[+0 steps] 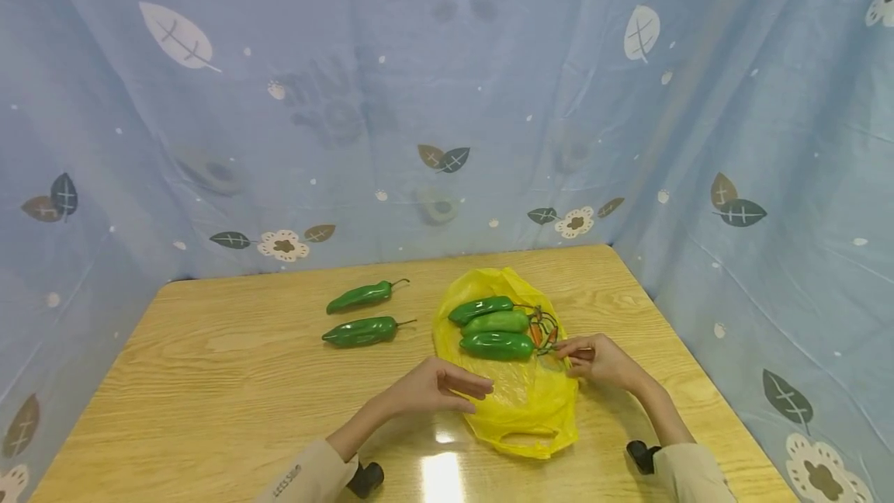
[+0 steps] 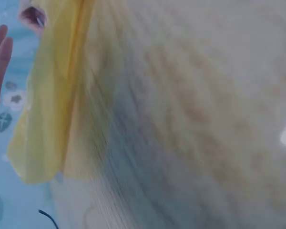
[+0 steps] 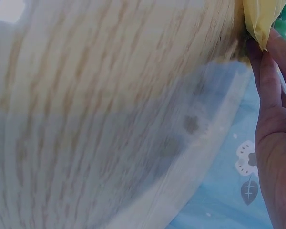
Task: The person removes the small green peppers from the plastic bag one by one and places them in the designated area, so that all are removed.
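A yellow plastic bag [image 1: 513, 394] lies spread flat on the table, its handle opening toward the near edge. Three green peppers [image 1: 497, 345] rest side by side on it, stems to the right, beside a tangle of thin green stems with small orange-red bits [image 1: 542, 330]. My right hand [image 1: 602, 362] is at the bag's right edge; in the right wrist view its thumb and fingers pinch the yellow plastic [image 3: 261, 21]. At the bag's left edge my left hand [image 1: 440, 386] hovers, fingers extended and thumb apart, with nothing in it.
Two more green peppers [image 1: 362, 331] lie on the wooden table [image 1: 230, 379] left of the bag, one behind the other. A blue patterned curtain [image 1: 335, 138] hangs behind the table and along both sides.
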Action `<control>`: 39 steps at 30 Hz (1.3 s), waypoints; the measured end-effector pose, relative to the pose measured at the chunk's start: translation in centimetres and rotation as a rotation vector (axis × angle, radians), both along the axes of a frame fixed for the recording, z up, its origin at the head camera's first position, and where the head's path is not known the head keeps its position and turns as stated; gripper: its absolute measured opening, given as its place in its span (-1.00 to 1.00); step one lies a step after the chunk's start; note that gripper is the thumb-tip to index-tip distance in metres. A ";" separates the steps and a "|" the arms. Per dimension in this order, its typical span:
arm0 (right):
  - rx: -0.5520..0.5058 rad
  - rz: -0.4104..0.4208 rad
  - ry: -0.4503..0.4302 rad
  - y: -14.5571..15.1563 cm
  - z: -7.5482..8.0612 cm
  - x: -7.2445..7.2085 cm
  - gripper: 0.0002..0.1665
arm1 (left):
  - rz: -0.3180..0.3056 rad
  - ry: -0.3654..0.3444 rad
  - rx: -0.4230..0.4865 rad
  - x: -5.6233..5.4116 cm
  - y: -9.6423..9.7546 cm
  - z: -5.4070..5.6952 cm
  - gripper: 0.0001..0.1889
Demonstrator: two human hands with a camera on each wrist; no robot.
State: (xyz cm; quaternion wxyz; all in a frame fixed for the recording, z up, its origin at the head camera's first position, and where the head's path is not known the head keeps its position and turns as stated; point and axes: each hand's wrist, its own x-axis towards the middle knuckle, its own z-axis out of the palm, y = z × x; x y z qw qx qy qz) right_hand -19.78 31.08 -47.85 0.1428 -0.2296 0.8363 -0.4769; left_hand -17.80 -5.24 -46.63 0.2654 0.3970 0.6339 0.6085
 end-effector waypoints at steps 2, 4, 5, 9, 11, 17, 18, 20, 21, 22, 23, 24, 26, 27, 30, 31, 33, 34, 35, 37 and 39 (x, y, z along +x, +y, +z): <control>-0.001 0.004 0.002 0.0 0.0 -0.1 -0.75 | 0.019 -0.002 -0.012 -0.8 0.2 -0.1 -0.57; 0.002 0.003 0.002 -0.1 0.1 -0.2 -0.74 | 0.043 0.003 -0.025 -1.6 0.4 -0.2 -0.56; 0.002 0.002 0.001 -0.1 0.1 -0.2 -0.74 | 0.056 0.013 -0.027 -1.9 0.4 -0.2 -0.57; 0.005 -0.003 -0.005 -0.1 0.1 -0.4 -0.73 | 0.101 0.058 -0.041 -3.2 0.6 -0.2 -0.56; -0.003 -0.003 -0.013 -0.1 0.2 -0.4 -0.73 | 0.118 0.061 -0.042 -3.8 0.8 -0.3 -0.55; -0.020 -0.008 -0.030 -0.2 0.3 -0.3 -0.73 | 0.156 0.003 -0.055 -5.6 1.1 -0.3 -0.51; -0.019 -0.011 -0.030 -0.2 0.3 -0.3 -0.73 | 0.163 0.000 -0.055 -5.9 1.2 -0.2 -0.50; -0.010 -0.016 -0.021 -0.2 0.2 -0.2 -0.73 | 0.175 -0.010 -0.034 -6.6 1.3 -0.1 -0.48; -0.007 -0.016 -0.021 -0.2 0.2 -0.1 -0.73 | 0.183 -0.012 -0.031 -6.9 1.4 -0.1 -0.48; -0.004 -0.018 -0.020 -0.2 0.2 -0.1 -0.73 | 0.192 -0.017 -0.027 -7.2 1.5 0.0 -0.47; -0.001 -0.017 -0.018 -0.2 0.2 0.0 -0.73 | 0.199 -0.018 -0.026 -7.4 1.6 0.0 -0.47; 0.001 -0.016 -0.016 -0.2 0.1 0.0 -0.72 | 0.207 -0.019 -0.027 -7.6 1.6 0.0 -0.47; -0.001 -0.016 -0.017 -0.2 0.1 0.0 -0.72 | 0.222 -0.006 -0.060 -7.9 1.7 0.0 -0.48; -0.001 -0.017 -0.018 -0.2 0.1 0.0 -0.72 | 0.229 0.006 -0.091 -8.0 1.7 0.0 -0.48; 0.003 -0.019 -0.013 -0.2 0.2 -0.1 -0.72 | 0.237 0.070 -0.197 -8.4 1.8 -0.2 -0.50; 0.003 -0.017 -0.012 -0.2 0.2 -0.1 -0.72 | 0.237 0.093 -0.232 -8.5 1.9 -0.2 -0.50; 0.003 -0.014 -0.012 -0.2 0.2 -0.1 -0.72 | 0.235 0.126 -0.293 -8.8 2.1 -0.3 -0.49; 0.002 -0.012 -0.009 -0.2 0.2 -0.1 -0.72 | 0.235 0.140 -0.316 -8.9 2.2 -0.4 -0.49; 0.002 -0.011 -0.007 -0.3 0.2 -0.2 -0.72 | 0.235 0.150 -0.334 -9.1 2.3 -0.4 -0.49; -0.001 -0.006 0.000 -0.3 0.2 -0.2 -0.72 | 0.236 0.172 -0.361 -9.3 2.6 -0.5 -0.48; -0.001 -0.009 0.000 -0.3 0.3 -0.2 -0.72 | 0.242 0.189 -0.382 -9.6 2.8 -0.6 -0.47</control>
